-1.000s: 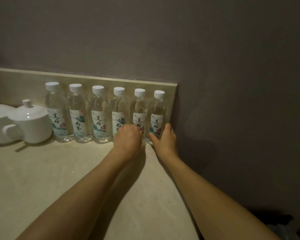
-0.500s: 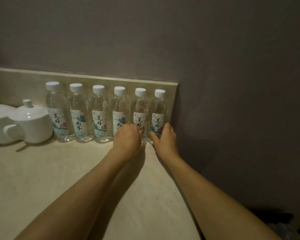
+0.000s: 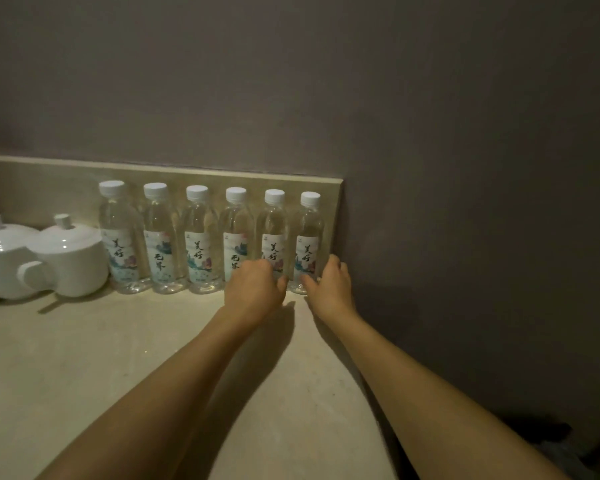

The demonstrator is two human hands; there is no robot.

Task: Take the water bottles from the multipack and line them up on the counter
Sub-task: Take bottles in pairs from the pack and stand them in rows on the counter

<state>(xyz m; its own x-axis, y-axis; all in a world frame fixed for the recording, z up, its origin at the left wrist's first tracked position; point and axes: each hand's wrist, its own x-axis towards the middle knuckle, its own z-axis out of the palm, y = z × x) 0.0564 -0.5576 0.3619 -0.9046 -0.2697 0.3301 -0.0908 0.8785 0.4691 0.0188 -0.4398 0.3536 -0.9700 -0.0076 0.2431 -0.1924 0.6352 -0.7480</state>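
Six water bottles point(image 3: 208, 240) stand upright in a neat row on the beige counter point(image 3: 84, 368), backs right against the low backsplash point(image 3: 49, 178), white caps up. Right hand point(image 3: 331, 289) is at the last bottle point(image 3: 307, 244), the one by the backsplash's end, thumb on its front and fingers curled round its far side. Left hand point(image 3: 253, 289) sits in front of the two bottles next to it, fingers curled forward; can't tell if they actually grip one. Two white lidded pots point(image 3: 66, 258) sit at the other end of the backsplash.
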